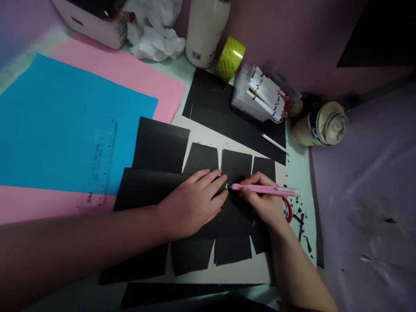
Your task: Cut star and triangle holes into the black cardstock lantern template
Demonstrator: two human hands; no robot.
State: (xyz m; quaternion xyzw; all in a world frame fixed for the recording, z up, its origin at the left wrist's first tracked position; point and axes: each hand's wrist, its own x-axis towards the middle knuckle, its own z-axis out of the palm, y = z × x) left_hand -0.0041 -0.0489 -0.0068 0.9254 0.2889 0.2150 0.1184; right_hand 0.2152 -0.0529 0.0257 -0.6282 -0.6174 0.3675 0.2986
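A large sheet of black paper (198,227) with slits cut into its far and near edges lies in front of me. Across its middle my left hand (196,199) rests flat, fingers stretched out and slightly spread. My right hand (264,201) grips a pink pen-like craft knife (260,189), whose tip meets the paper just beyond my left fingertips. A small white mark (226,186) shows at the tip. Red-handled scissors (287,209) lie partly hidden behind my right hand.
Blue paper (65,130) and a clear ruler (105,164) lie left, over pink sheets (130,71). Behind stand a white bottle (204,34), yellow-green tape (230,58), a box of markers (260,93) and a lidded cup (321,123). Black scraps (307,242) litter the right edge.
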